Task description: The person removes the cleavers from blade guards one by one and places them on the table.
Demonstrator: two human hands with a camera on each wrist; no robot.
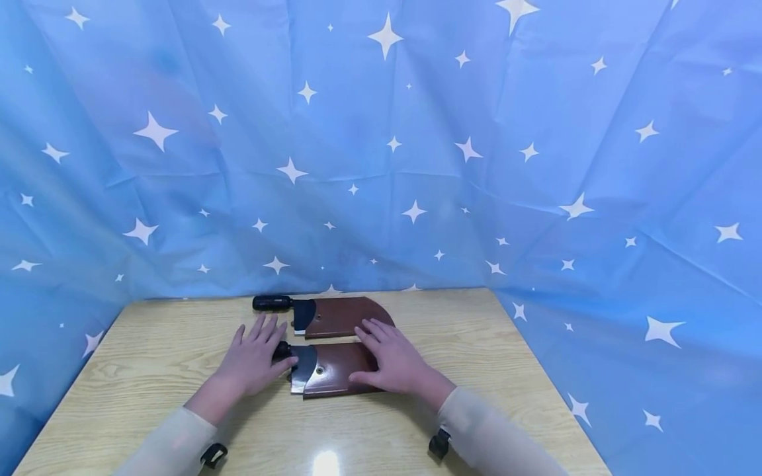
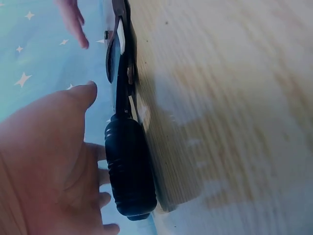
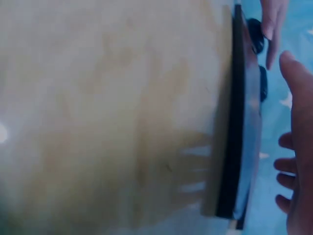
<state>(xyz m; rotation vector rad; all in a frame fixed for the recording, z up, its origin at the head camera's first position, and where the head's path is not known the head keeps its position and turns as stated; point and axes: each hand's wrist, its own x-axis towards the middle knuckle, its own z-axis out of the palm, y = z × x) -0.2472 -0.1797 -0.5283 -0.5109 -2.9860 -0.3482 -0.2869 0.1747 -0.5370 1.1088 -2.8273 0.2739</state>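
Note:
Two sheathed cleavers lie one behind the other on the table, blades to the right. The near cleaver's brown leather sheath (image 1: 339,373) has a snap button, and a strip of bare blade shows at its left end. My left hand (image 1: 253,360), fingers spread, is over its black handle (image 2: 129,169), which it mostly hides in the head view. Over the right end of the same sheath is my right hand (image 1: 395,360), its fingers extended. In the right wrist view a gap separates that hand from the sheath. The far cleaver's sheath (image 1: 342,316) and black handle (image 1: 272,303) lie just beyond my fingertips.
The light wooden table (image 1: 476,423) ends at a blue curtain (image 1: 381,225) with white stars, which surrounds its back and sides. Black wrist straps (image 1: 439,444) sit on both sleeves. A bright reflection shows on the tabletop near the front.

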